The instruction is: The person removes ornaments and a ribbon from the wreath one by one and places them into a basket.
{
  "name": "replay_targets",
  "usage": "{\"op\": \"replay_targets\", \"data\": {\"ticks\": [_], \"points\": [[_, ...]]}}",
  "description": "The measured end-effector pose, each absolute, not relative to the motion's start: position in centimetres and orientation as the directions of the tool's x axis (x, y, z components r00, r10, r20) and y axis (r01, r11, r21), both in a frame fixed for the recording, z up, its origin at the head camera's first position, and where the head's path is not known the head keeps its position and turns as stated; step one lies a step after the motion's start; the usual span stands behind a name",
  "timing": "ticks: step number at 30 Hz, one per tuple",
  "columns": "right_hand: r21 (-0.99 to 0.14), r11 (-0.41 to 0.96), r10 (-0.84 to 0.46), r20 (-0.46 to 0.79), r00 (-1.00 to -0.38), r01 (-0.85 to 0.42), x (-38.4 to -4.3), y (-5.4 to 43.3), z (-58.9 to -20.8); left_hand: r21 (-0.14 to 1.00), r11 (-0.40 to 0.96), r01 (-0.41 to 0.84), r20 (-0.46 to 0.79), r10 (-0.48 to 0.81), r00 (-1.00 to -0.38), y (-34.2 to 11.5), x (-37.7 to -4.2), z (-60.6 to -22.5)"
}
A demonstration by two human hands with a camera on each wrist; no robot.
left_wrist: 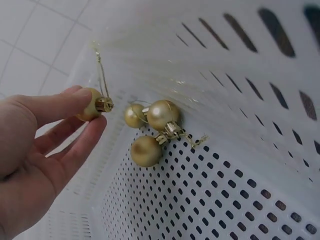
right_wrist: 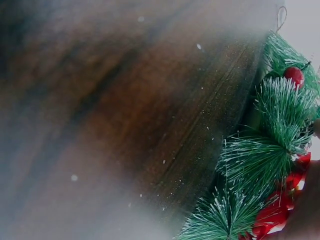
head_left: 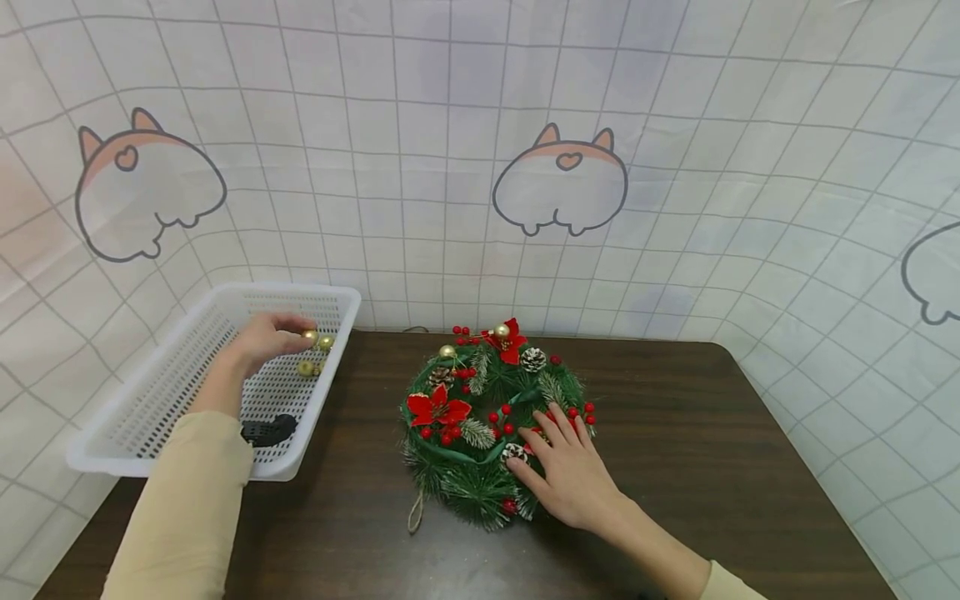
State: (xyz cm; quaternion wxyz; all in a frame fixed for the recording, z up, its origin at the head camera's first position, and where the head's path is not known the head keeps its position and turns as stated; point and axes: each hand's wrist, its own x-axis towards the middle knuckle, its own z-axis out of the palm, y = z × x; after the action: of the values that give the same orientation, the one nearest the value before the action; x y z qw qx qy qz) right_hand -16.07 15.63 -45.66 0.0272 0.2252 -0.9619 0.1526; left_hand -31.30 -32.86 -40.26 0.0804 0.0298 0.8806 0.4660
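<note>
My left hand [head_left: 258,342] reaches into the white basket [head_left: 345,312] and pinches a small gold bauble [left_wrist: 91,106] between thumb and fingers. A loop of gold thread rises from the bauble's cap. Below it, more gold baubles [left_wrist: 164,116] lie together on the perforated basket floor. On the table, my right hand [head_left: 566,467] rests with spread fingers on the near right side of a green Christmas wreath [head_left: 480,492]. Red poinsettias [head_left: 438,408], berries, pinecones [head_left: 533,359] and two gold baubles [head_left: 447,351] decorate the wreath. Only a sliver of that hand shows in the right wrist view.
A black item [head_left: 273,431] lies in the near end of the basket. A twine loop [head_left: 416,512] sticks out from the wreath's near left. The dark wooden table [head_left: 690,433] meets a white grid-patterned curtain [head_left: 420,167] behind and at both sides.
</note>
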Motion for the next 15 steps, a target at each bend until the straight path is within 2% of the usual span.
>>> {"op": "replay_targets", "data": {"ticks": [15], "points": [[-0.276, 0.855, -0.424, 0.117, -0.898, -0.439, -16.18, 15.65, -45.77, 0.766, 0.643, -0.014, -0.150, 0.157, -0.976, -32.38, -31.34, -40.81]]}}
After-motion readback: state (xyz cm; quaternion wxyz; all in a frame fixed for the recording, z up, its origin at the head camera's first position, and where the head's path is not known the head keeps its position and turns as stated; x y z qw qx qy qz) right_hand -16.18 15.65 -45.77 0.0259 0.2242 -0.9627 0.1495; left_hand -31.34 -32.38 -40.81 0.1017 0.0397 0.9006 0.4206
